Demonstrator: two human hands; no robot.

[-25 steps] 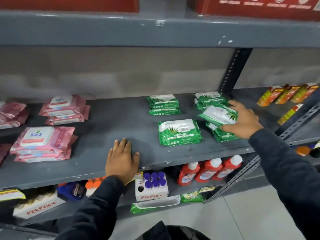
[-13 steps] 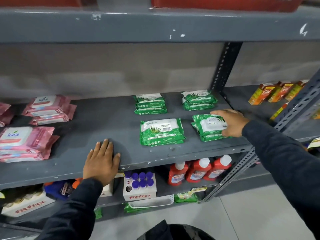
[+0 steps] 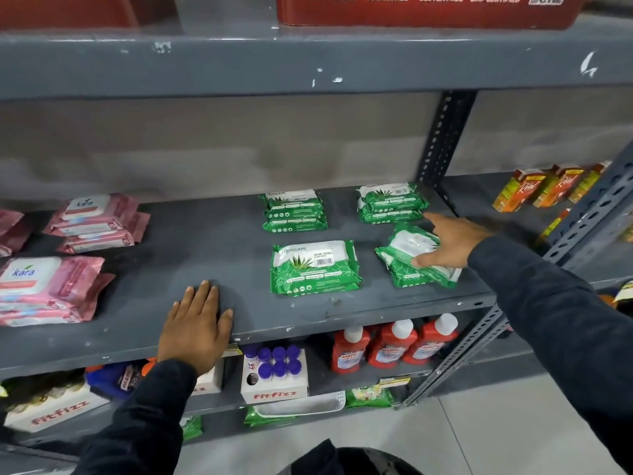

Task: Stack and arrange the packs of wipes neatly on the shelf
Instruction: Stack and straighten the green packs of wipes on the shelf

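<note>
Green aloe vera wipes packs lie in four stacks on the grey shelf [image 3: 212, 255]: back left [image 3: 294, 210], back right [image 3: 390, 202], front left [image 3: 315, 267] and front right [image 3: 404, 274]. My right hand [image 3: 452, 243] grips the top pack of the front right stack [image 3: 407, 245]; its thumb presses on the pack. That pack sits skewed and tilted on the pack below. My left hand [image 3: 197, 325] lies flat and open on the shelf's front edge, holding nothing. Pink Kara wipes packs are stacked at the left, back [image 3: 97, 222] and front [image 3: 51, 289].
A perforated upright [image 3: 442, 138] stands behind the back right stack. Orange juice cartons [image 3: 548, 186] sit on the neighbouring shelf to the right. Below are red bottles [image 3: 394, 344], a FitFizz box [image 3: 274, 375] and more green packs [image 3: 368, 395]. A red box [image 3: 428, 10] sits on the shelf above.
The top pack of the front right stack lay flat half a second ago; now it is skewed and tilted under my right hand. My left hand has stayed on the shelf edge.
</note>
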